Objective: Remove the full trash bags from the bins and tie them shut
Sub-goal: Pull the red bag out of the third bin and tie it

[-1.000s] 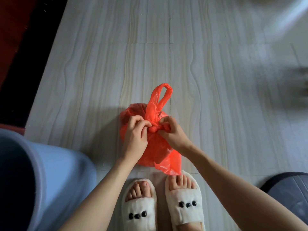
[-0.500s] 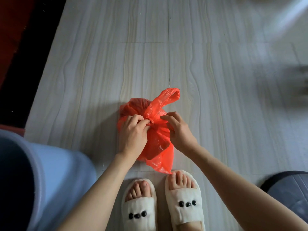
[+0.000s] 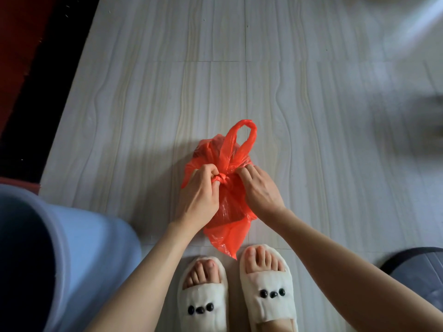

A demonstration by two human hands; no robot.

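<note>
Head view: red trash bag (image 3: 225,212) out of blue bin (image 3: 72,248), on floor (image 3: 311,116). Knot (image 3: 221,181) formed, pinched by left hand (image 3: 200,195); handle gripped by right hand (image 3: 260,190). Final tightening judged left.

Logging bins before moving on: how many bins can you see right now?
2. A blue bin stands at the lower left, cut off by the frame edge; a dark bin shows only partly at the lower right edge. Others may lie outside the view.

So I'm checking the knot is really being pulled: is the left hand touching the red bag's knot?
Touching. The head view shows the left hand with its fingers curled onto the knot of the red trash bag.
</note>
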